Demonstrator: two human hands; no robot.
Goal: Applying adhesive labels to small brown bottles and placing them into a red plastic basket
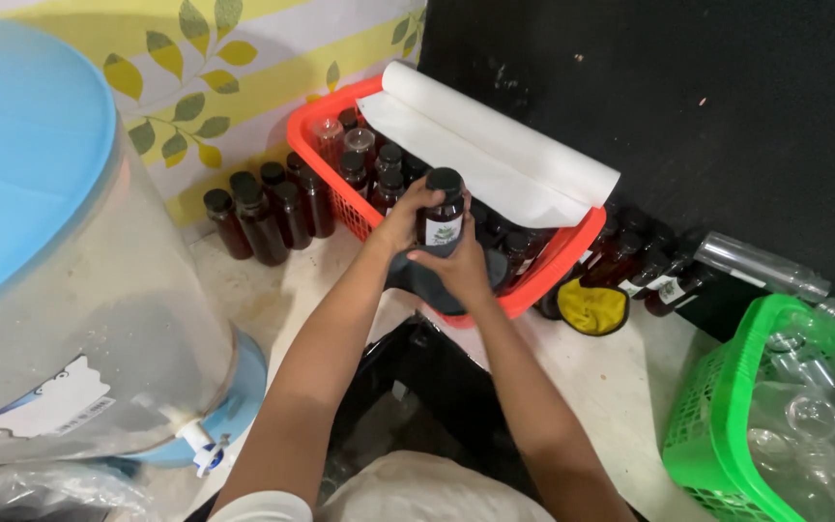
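Observation:
My left hand [401, 220] and my right hand [461, 268] both grip a small dark bottle [442, 215] with a black cap and a white label, held upright over the front edge of an orange basket [313, 124]. A dark grey cloth [427, 278] lies under my right hand against the bottle's base. The basket holds several similar dark bottles with black caps.
A roll of white paper [504, 145] rests across the basket. More dark bottles [263, 213] stand by the leaf-patterned wall and by the black wall at right. A big clear water dispenser [60, 290] with a blue lid fills the left. A green basket [727, 406] of clear empty bottles sits at right.

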